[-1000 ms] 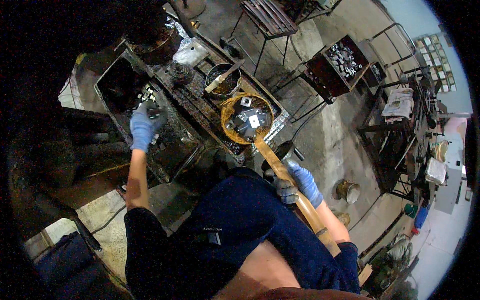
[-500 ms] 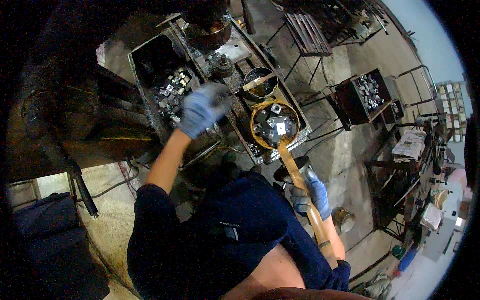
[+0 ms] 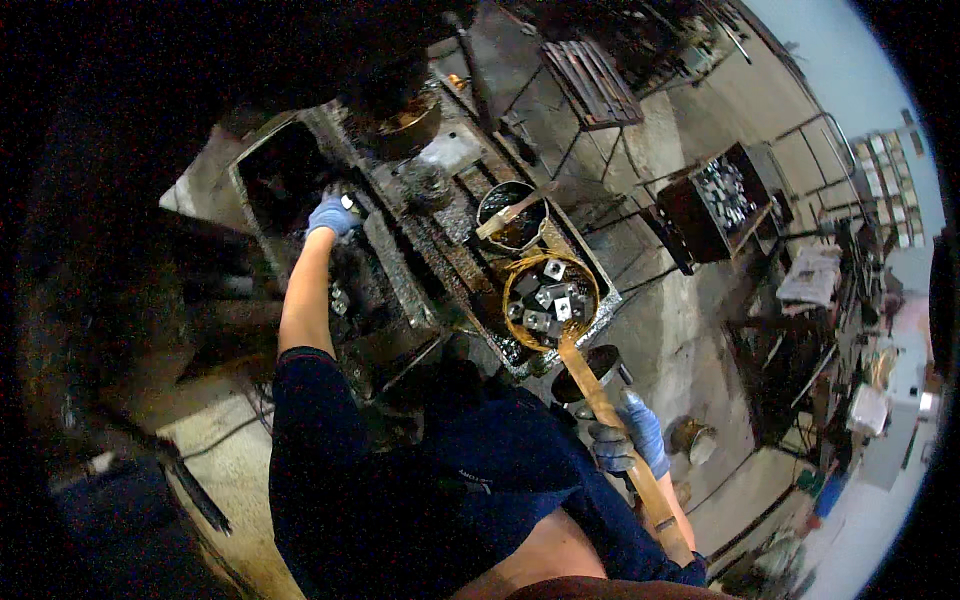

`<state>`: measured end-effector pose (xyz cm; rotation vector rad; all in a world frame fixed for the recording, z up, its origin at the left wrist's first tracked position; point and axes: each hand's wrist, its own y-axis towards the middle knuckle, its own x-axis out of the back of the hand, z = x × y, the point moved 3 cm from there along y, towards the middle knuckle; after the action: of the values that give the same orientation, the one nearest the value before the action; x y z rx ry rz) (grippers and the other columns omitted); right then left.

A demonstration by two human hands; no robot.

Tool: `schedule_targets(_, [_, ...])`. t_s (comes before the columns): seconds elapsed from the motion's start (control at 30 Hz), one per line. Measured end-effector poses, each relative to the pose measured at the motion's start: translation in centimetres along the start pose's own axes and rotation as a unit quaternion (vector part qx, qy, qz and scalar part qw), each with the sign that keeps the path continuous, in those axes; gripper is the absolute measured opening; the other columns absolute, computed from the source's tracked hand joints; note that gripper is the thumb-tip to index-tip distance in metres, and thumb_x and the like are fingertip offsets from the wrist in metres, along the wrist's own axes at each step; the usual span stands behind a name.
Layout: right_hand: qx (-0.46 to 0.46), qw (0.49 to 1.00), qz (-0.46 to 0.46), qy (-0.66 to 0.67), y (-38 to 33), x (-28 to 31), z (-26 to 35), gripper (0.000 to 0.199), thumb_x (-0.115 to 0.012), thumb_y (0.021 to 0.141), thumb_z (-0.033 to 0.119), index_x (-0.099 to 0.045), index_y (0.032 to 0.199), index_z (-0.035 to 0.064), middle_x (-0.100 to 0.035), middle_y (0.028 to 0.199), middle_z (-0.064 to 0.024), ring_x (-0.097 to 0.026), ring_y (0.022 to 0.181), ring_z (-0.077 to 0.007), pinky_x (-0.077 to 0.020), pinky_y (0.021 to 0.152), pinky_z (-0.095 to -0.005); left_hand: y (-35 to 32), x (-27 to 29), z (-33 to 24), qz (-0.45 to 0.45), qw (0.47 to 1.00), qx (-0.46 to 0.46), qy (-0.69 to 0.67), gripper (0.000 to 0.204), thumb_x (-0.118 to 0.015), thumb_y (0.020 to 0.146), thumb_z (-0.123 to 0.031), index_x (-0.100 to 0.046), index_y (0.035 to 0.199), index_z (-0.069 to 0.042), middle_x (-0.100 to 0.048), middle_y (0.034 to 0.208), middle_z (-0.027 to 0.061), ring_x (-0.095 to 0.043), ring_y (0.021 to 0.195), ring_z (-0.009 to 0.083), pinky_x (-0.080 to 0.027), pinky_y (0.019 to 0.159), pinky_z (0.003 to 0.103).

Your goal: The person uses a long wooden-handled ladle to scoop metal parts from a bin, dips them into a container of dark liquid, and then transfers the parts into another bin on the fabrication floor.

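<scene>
My left hand [image 3: 335,217], in a blue-grey glove, reaches into a dark metal bin [image 3: 245,180] at the left. A small pale metal block [image 3: 348,202] shows at its fingers; the dark fingertips blend into the bin, so their grip is unclear. On the right, my gloved right hand [image 3: 630,445] is closed around a long flat wooden handle [image 3: 590,382]. That handle runs up to a round yellow-rimmed basket [image 3: 507,312] holding several square metal blocks [image 3: 555,270] with holes. The basket rests on the near end of a grimy metal bench [image 3: 455,245].
Beyond the basket stands a round pot [image 3: 497,232] of dark contents with a brush [image 3: 512,212] across it. At the right, another metal box [image 3: 697,215] of blocks stands near a slatted metal stand [image 3: 592,85]. A small bucket [image 3: 693,440] sits on the floor.
My left hand has moved left and away from me, deeper into the bin. My right hand keeps its grip on the handle. The bench and basket sit lower in view.
</scene>
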<state>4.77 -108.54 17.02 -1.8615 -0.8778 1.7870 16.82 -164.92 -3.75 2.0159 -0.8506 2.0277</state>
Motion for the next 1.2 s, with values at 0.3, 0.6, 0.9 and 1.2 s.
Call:
schedule_targets(0.3, [-0.012, 0.994, 0.017, 0.11, 2.0, -1.5, 1.1, 0.057, -0.048, 0.082, 0.047, -0.044, 0.114, 0.0, -0.039, 0.055, 0.0002, -0.036, 0.038, -0.0095, -0.0297, 0.031, -0.0225, 6.9, -1.8, -0.4, 0.049, 0.997, 0.035, -0.053, 0.064, -0.053, 0.071, -0.042, -0.039, 0.127, -0.015, -0.038, 0.131, 0.015, -0.042, 0.116, 0.0309, -0.037, 0.094, 0.038])
schedule_targets(0.6, [0.009, 0.995, 0.039, 0.089, 3.2, -0.7, 0.6, 0.059, -0.051, 0.08, 0.049, -0.044, 0.113, 0.0003, -0.04, 0.057, 0.0004, -0.036, 0.039, -0.0095, -0.0293, 0.031, -0.0229, 6.8, -2.6, -1.6, 0.075, 0.991, -0.095, 0.063, 0.053, -0.053, 0.072, -0.035, -0.049, 0.118, -0.01, -0.032, 0.133, 0.0183, -0.039, 0.117, 0.0369, -0.032, 0.097, 0.041])
schedule_targets(0.9, [0.037, 0.998, -0.01, 0.048, 3.0, -0.4, 0.5, 0.061, -0.051, 0.079, 0.05, -0.043, 0.113, -0.0006, -0.037, 0.057, 0.0016, -0.032, 0.039, -0.0077, -0.0278, 0.031, -0.0224, 8.6, -6.2, -1.4, 0.111, 0.977, -0.118, 0.139, 0.035, -0.048, 0.075, -0.028, -0.058, 0.106, -0.014, -0.045, 0.119, 0.0161, -0.052, 0.102, 0.034, -0.04, 0.087, 0.043])
schedule_targets(1.2, [0.032, 0.995, 0.026, 0.09, 2.3, 0.3, 0.7, 0.062, -0.05, 0.079, 0.051, -0.043, 0.111, -0.0007, -0.035, 0.056, 0.002, -0.034, 0.039, -0.0089, -0.0282, 0.031, -0.0232, 5.0, -9.3, -2.9, 0.044, 0.983, -0.136, 0.115, 0.038, -0.054, 0.072, -0.023, -0.056, 0.106, -0.007, -0.046, 0.115, 0.0171, -0.047, 0.105, 0.0337, -0.045, 0.08, 0.04])
